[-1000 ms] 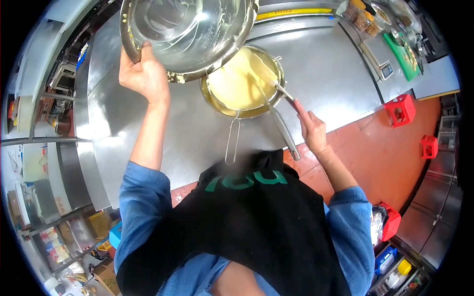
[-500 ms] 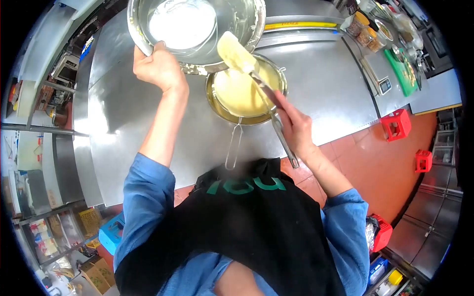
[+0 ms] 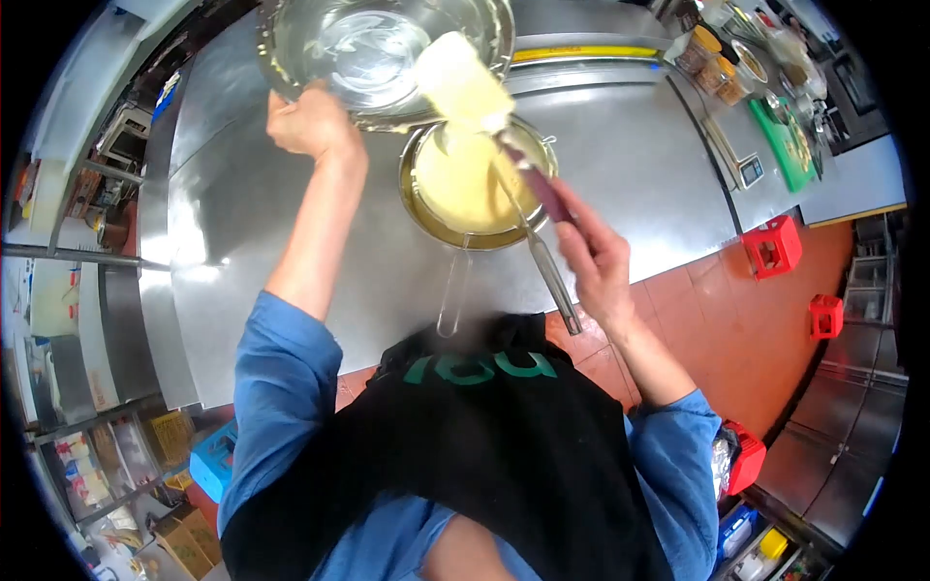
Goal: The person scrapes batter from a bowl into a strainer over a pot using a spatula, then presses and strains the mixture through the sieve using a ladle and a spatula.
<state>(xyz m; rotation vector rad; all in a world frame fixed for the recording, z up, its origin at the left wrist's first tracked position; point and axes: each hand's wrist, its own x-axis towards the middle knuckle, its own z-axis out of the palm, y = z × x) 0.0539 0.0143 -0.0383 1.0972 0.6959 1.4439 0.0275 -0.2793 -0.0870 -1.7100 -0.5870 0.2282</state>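
Note:
My left hand (image 3: 318, 124) is closed on the rim of a tilted steel mixing bowl (image 3: 291, 58), whose inside is smeared with pale batter. In my right hand (image 3: 599, 257) is a spatula (image 3: 544, 189) with a dark purple handle, its wide blade coated in pale yellow batter and raised by the bowl's near rim. Below, a wire-handled strainer (image 3: 455, 290) sits in another metal bowl (image 3: 418, 215), with yellow batter (image 3: 455, 189) in it. A metal-handled utensil (image 3: 552, 281) leans out of the batter toward me; its working end is hidden.
The pans stand over a steel worktable (image 3: 291, 223). To the right are a scale (image 3: 749, 171), a green cutting board (image 3: 790, 155) and lidded jars (image 3: 712, 73). A yellow strip (image 3: 591, 53) runs along the back. Red stools (image 3: 772, 247) stand on the tiled floor.
The spatula blade has risen slightly and moved left across the tilted bowl. My right hand has shifted a little right and down, away from the metal handle. The bowl's tilt has changed slightly.

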